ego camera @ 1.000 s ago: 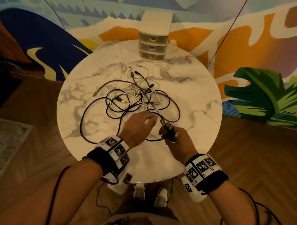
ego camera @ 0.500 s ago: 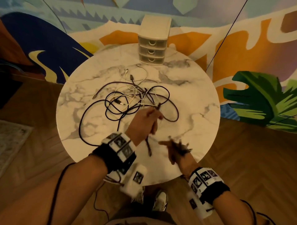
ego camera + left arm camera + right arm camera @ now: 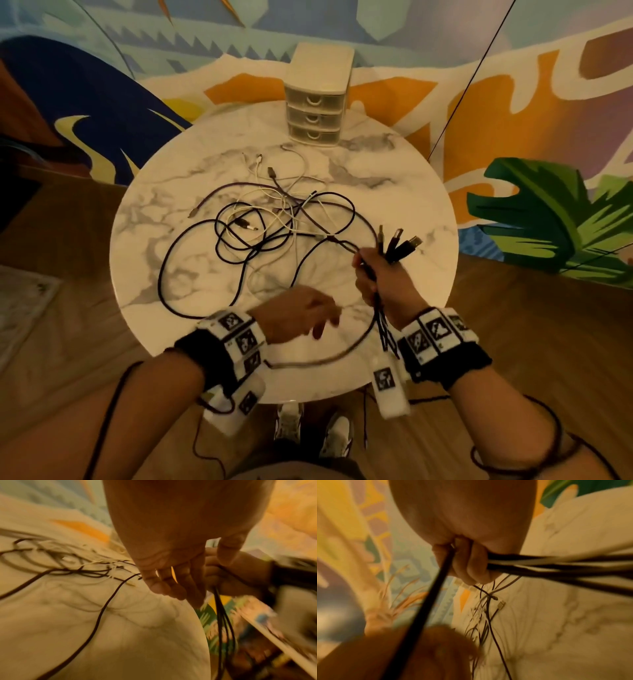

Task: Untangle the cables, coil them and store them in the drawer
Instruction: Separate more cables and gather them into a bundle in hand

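Filling most of the head view, a round marble table (image 3: 394,192) stands before a painted mural wall (image 3: 102,85), on a wooden floor (image 3: 548,342). At the table's far edge stands a small drawer unit (image 3: 317,99) with three drawers, all of them closed. A tangle of cables (image 3: 270,222), dark and white ones crossed over each other, lies spread over the middle of the tabletop, well apart from the drawer unit; one long dark strand loops out toward the near left edge.

Above the near right part of the table, the right hand (image 3: 380,281) is closed in a fist round a bundle of dark cable (image 3: 382,322) folded into several strands. Three plug ends (image 3: 399,240) stick up out of the top of the fist, and the strands hang below it toward the wrist; a dark strand runs from the fist back into the tangle. The right wrist view shows the fingers (image 3: 471,563) curled tight on these strands.

Near the front edge of the table, just beside the right hand, the left hand (image 3: 301,317) hovers blurred, its fingers (image 3: 173,585) loosely extended, and I see nothing gripped in them. Both wrists carry bands with black-and-white markers (image 3: 239,337).
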The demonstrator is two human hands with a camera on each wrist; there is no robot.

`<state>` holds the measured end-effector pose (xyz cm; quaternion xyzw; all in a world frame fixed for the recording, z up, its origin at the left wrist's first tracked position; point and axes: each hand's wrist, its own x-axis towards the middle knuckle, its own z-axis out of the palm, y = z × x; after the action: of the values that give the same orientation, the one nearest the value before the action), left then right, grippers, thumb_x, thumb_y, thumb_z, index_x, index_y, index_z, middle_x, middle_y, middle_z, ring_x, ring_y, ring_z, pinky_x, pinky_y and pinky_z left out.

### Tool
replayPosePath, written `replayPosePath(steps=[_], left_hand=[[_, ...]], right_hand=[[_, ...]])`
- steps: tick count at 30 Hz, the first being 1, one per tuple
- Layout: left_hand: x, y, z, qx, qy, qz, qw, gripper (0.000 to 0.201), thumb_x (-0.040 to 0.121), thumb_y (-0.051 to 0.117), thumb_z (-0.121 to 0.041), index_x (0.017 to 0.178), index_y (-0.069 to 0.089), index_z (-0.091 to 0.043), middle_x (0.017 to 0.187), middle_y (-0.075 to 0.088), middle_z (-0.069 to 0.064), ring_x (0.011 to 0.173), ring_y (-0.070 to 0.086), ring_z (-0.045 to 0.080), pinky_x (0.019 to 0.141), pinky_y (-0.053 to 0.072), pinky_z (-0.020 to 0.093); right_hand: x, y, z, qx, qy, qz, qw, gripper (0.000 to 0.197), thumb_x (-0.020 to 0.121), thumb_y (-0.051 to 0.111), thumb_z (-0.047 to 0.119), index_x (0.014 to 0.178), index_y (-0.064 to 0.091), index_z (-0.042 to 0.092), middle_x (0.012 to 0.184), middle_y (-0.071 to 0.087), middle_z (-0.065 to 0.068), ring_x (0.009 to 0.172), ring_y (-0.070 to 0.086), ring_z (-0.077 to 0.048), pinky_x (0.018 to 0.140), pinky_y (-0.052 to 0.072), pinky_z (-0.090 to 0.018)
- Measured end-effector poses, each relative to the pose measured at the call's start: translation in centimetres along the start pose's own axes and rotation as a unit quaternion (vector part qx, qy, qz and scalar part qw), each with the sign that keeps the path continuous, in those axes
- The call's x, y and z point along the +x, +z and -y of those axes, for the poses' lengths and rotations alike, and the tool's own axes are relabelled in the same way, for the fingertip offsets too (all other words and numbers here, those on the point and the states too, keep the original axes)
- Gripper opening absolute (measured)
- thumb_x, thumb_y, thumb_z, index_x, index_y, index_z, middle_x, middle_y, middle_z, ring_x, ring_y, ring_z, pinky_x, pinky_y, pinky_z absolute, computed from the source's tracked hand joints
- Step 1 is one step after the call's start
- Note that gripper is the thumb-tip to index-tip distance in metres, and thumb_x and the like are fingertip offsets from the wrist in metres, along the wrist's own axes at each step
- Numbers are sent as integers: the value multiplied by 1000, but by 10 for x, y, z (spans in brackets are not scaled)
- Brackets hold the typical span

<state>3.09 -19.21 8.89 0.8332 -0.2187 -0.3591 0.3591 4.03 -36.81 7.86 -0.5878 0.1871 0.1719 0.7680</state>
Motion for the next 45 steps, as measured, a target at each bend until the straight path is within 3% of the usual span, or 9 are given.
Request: replayPosePath(steps=[4, 7, 12, 16, 21, 23, 27, 31, 45], left_hand=[[37, -16, -4, -335, -96, -119, 930, 46, 97, 38, -45, 105, 61, -6, 79, 68, 8, 58, 54, 17, 49, 38, 26], [52, -22, -16, -418, -87, -209, 880, 29, 97, 45, -29, 102, 60, -5, 62, 63, 4, 48, 46, 14, 45, 29, 24], [45, -5, -36, -239, 5, -208, 948, 29, 99, 40, -13, 76, 57, -12, 47, 53, 6, 38, 44, 11, 45, 37, 20], [33, 19, -41, -106, -1, -164, 981, 29, 98, 37, -14, 80, 59, -7, 45, 52, -6, 42, 47, 9, 50, 40, 26], [23, 16, -47, -27, -5, -120, 992, 34, 98, 38, -30, 84, 61, -12, 63, 55, 0, 58, 53, 13, 57, 42, 30], [20, 10, -46, 10, 9, -134, 991, 41, 98, 37, -42, 87, 64, -13, 76, 63, 7, 70, 59, 18, 67, 47, 36], [30, -7, -46, -5, 42, -320, 946, 26, 94, 48, -35, 87, 60, -13, 85, 59, 1, 77, 54, 13, 69, 43, 25], [43, -17, -54, -28, 68, -257, 964, 13, 94, 51, -20, 95, 63, -16, 89, 58, -4, 83, 53, 11, 74, 39, 18], [42, 2, -74, -62, 143, -257, 954, 3, 87, 61, -17, 89, 64, -18, 82, 50, -16, 85, 50, 3, 73, 37, 13]], right_hand=[[-20, 13, -20, -116, -14, 60, 991, 36, 102, 37, 23, 72, 49, 7, 41, 34, 2, 33, 27, -8, 36, 20, -20], [-27, 13, -32, -153, 5, 102, 983, 36, 102, 37, 17, 74, 56, 4, 43, 41, -3, 33, 33, -8, 38, 27, -17], [-23, 0, -27, -116, -20, -49, 992, 35, 102, 35, 28, 90, 65, 14, 51, 55, 6, 35, 28, -4, 38, 24, -17], [-14, -6, -5, -78, -120, -65, 987, 36, 101, 36, 37, 106, 69, 23, 80, 53, -13, 51, 31, -11, 41, 27, -18], [-21, -3, 9, -128, -157, -27, 979, 39, 102, 37, 26, 74, 60, 11, 74, 48, -17, 46, 36, -7, 42, 31, -15], [-23, -6, 7, -123, -141, -29, 982, 40, 101, 38, 29, 70, 59, 16, 68, 42, -17, 46, 35, -7, 43, 28, -18], [-25, -4, 5, -144, -112, -38, 982, 44, 101, 39, 34, 63, 60, 27, 69, 41, -13, 53, 31, -11, 48, 23, -25], [-30, -1, 5, -124, -65, -48, 989, 32, 99, 43, 34, 74, 58, 21, 64, 53, 2, 52, 38, -8, 49, 23, -23], [-39, -3, 5, -127, -65, -56, 988, 35, 101, 38, 9, 66, 44, 13, 36, 40, 9, 31, 32, -3, 39, 27, -20]])
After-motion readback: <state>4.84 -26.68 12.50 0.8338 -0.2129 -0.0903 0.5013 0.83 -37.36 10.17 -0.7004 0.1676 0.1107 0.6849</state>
